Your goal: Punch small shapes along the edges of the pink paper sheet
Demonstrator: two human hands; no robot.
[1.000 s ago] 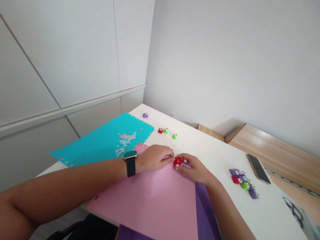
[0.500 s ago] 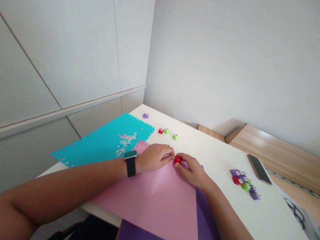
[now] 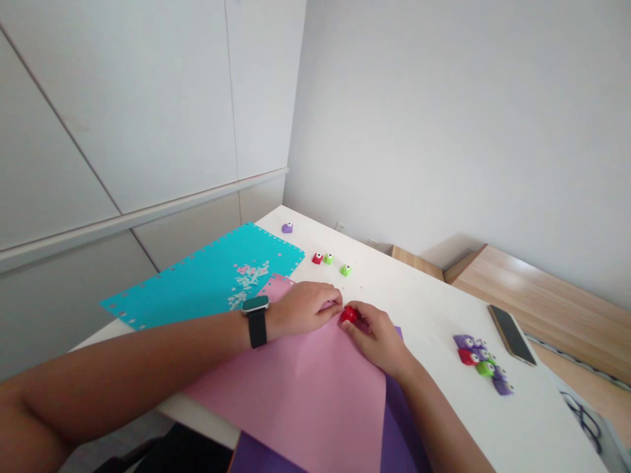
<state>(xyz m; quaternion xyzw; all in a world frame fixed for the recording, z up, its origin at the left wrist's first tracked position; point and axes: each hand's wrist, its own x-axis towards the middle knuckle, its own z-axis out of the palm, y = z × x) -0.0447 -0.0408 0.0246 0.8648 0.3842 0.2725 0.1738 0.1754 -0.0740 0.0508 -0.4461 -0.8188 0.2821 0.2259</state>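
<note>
Pink paper point(image 3: 315, 394) lies under my hands, with punched holes along its upper left edge. My left hand point(image 3: 310, 307), with a black-strapped watch on the wrist, pinches the paper's far edge. A small red craft punch point(image 3: 349, 315) is between the thumb and fingers of my right hand point(image 3: 377, 332), at the same edge, close beside my left fingertips. Purple paper point(image 3: 401, 420) shows beneath the pink sheet. To the left lies a turquoise sheet point(image 3: 197, 276) with holes along its edges and a scatter of small cut-outs point(image 3: 249, 279) on it.
Across the white table point(image 3: 424, 302) sit a purple punch point(image 3: 287, 228), a red punch point(image 3: 317, 258) and two green ones point(image 3: 346, 270). Several more punches point(image 3: 486, 368) cluster at the right, near a phone point(image 3: 511, 334). Glasses point(image 3: 582, 417) lie at the lower right.
The pink paper has shifted slightly to the left, its right edge included. Both hands and the red punch have moved a little left with it.
</note>
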